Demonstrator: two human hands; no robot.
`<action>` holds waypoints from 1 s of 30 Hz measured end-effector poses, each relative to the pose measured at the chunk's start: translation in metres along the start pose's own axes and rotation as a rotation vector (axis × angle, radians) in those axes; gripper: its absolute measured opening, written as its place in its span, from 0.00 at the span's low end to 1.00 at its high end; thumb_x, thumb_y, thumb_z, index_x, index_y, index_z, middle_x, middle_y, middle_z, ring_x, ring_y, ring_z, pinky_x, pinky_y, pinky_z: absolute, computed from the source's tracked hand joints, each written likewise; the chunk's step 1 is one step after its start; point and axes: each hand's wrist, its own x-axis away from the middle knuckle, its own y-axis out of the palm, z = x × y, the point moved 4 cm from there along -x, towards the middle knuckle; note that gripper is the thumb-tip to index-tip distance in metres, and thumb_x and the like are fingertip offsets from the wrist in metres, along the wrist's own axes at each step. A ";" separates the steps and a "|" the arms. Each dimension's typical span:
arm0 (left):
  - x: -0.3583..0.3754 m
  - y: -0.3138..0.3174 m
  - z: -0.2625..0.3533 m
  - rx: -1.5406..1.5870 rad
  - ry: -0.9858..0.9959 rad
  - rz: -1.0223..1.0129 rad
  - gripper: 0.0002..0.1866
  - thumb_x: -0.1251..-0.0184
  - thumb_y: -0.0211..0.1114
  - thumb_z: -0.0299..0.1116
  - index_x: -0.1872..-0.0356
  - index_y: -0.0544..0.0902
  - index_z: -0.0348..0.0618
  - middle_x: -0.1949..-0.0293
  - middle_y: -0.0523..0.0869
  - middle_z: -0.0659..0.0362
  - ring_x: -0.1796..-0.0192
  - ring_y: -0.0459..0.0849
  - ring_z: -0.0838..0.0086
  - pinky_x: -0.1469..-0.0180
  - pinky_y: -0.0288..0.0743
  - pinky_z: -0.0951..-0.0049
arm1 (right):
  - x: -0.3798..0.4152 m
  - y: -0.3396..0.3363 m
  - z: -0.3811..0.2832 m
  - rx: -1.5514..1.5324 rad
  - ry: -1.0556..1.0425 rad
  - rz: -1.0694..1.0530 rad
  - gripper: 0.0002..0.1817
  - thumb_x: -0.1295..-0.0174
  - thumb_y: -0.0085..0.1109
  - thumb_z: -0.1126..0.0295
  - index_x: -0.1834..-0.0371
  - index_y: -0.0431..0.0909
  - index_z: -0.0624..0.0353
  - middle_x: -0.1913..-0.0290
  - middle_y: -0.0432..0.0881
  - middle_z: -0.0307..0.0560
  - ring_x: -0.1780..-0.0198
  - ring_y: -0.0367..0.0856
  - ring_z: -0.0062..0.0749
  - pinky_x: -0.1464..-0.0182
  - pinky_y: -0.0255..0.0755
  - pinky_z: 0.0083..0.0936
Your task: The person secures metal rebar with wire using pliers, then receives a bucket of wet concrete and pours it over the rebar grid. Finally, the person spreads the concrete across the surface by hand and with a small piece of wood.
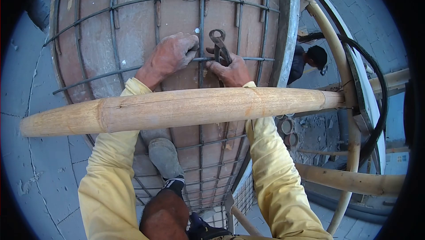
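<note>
My left hand (171, 58) is closed just above a horizontal rebar (128, 69), left of a vertical bar; whatever its fingers pinch is too small to make out. My right hand (231, 71) is wrapped round metal pincers (219, 41), whose round jaws point up and left. Between the two hands, the horizontal bar crosses a vertical rebar (201, 27). The rebar grid lies over a brownish formwork panel (177, 18). Both forearms, in yellow sleeves, pass beneath a thick bamboo pole (177, 109).
One shoe (166, 158) rests on the grid below the pole. Bamboo scaffolding (354, 142) and a black cable (380, 85) stand at the right. Beyond the panel edge (287, 32), a person in dark clothes (299, 65) is lower down. Buckets (287, 127) are below.
</note>
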 end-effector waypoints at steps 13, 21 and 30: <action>-0.014 0.003 0.004 0.042 -0.032 -0.178 0.15 0.45 0.65 0.22 0.55 0.76 0.35 0.67 0.83 0.42 0.62 0.83 0.44 0.60 0.76 0.54 | -0.013 -0.005 -0.020 0.284 0.075 -0.207 0.17 0.43 0.67 0.62 0.61 0.84 0.67 0.68 0.85 0.58 0.66 0.84 0.44 0.54 0.76 0.38; -0.021 -0.013 0.013 0.145 -0.221 -0.239 0.12 0.43 0.65 0.25 0.60 0.74 0.37 0.69 0.81 0.46 0.64 0.80 0.50 0.60 0.73 0.58 | -0.022 -0.012 -0.014 0.175 0.086 -0.318 0.14 0.44 0.67 0.63 0.65 0.84 0.65 0.74 0.85 0.47 0.72 0.82 0.31 0.62 0.76 0.31; -0.009 -0.009 0.016 0.221 -0.663 -0.131 0.18 0.46 0.73 0.34 0.58 0.78 0.36 0.62 0.86 0.44 0.57 0.86 0.52 0.52 0.77 0.58 | 0.036 0.003 0.001 -0.134 0.149 0.181 0.14 0.42 0.70 0.62 0.64 0.85 0.64 0.74 0.84 0.43 0.72 0.81 0.23 0.67 0.74 0.27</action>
